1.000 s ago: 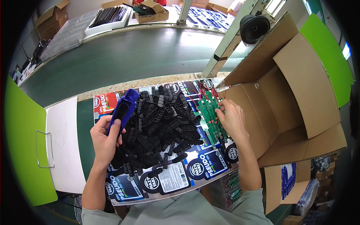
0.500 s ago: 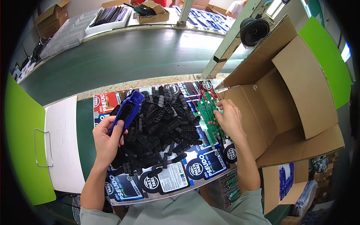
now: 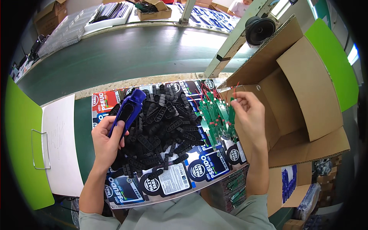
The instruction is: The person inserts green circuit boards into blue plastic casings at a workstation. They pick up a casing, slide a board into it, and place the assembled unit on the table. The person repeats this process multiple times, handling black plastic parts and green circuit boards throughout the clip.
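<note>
My left hand (image 3: 104, 138) is wrapped round a long blue plastic casing (image 3: 137, 100), its thumb pressed on the dark inner side. The casing slants up and to the right over a heap of black ribbed plastic pieces (image 3: 159, 132). At the right, my right hand (image 3: 253, 117) pinches a narrow green circuit board (image 3: 232, 113) between thumb and fingertips. A red wire rises from that board's top. Just left of it lies a pile of similar green boards (image 3: 210, 122) with red wires, beside the black pieces.
A printed cardboard sheet (image 3: 168, 180) lies under the piles. An open cardboard box (image 3: 283, 99) stands close on the right. Beyond runs a green conveyor belt (image 3: 126, 51), with a metal post (image 3: 226, 53) and round black speaker (image 3: 260, 31). Another person (image 3: 239, 7) is at the far side.
My right hand has lifted a green board off the pile and moved slightly right with it. My left hand still holds the blue casing, nearly in the same place.
</note>
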